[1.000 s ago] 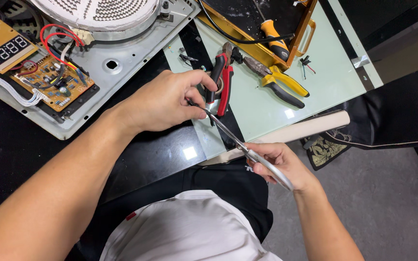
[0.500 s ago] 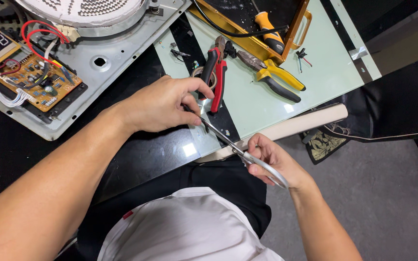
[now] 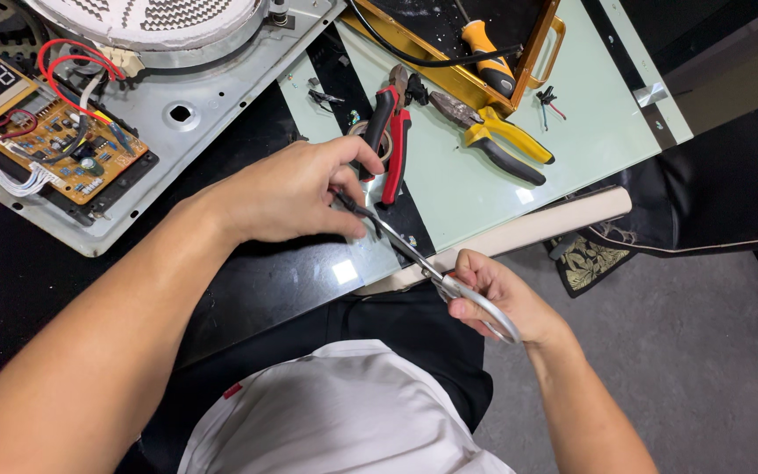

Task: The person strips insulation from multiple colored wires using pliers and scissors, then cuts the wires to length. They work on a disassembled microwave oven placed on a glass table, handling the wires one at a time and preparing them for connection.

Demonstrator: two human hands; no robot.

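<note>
Grey floor lies below the dark counter [image 3: 247,290], which also carries a pale green glass sheet [image 3: 475,184] and an opened cooker base [image 3: 177,114] with its circuit board [image 3: 67,149] bared.

We take the work to be at the cutting stage. Our scissors [image 3: 414,254] sit just below the red-handled pliers [image 3: 388,140], their tips run right up to something small pinched in our left hand [image 3: 287,189], and we judge the cut not yet finished, since the piece is hidden under the fingers and we cannot tell whether it is severed. A roll of tape [image 3: 370,140] seems to peek out beside those pliers, partly covered. Yellow-handled pliers [image 3: 502,140] lie to the right of the red pair, untouched, and a yellow screwdriver [image 3: 489,53] rests in the tray [image 3: 541,44] above them.

Our left forearm crosses the counter from the lower left, wrist bent, thumb and forefinger closed in a tight grip on the hidden piece. Our right hand [image 3: 502,294], below and right of the red pliers, has its fingers through the scissor loops, a closed grip, blades nearly together.
</note>
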